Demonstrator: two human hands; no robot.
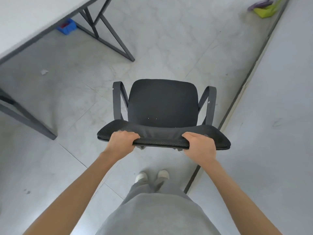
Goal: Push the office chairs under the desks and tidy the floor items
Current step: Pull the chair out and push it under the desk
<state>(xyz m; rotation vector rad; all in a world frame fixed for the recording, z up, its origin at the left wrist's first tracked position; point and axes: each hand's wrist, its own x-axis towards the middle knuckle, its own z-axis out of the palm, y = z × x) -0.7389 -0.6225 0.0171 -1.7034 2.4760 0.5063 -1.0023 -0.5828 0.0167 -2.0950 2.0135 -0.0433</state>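
Note:
A black office chair (pixel 162 102) with a mesh backrest and two armrests stands on the grey floor in front of me, seen from above and behind. My left hand (pixel 121 141) grips the top edge of the backrest left of its middle. My right hand (pixel 199 147) grips the same edge to the right. A white desk (pixel 25 21) with a dark metal frame stands at the upper left, apart from the chair. The chair's base and wheels are hidden under the seat.
A blue bin (pixel 66 28) sits on the floor under the desk. A small scrap of paper (pixel 44 71) lies on the floor at left. A green dustpan with a purple brush (pixel 265 9) rests by the wall at upper right. A dark baseboard (pixel 237 102) runs along the wall on the right.

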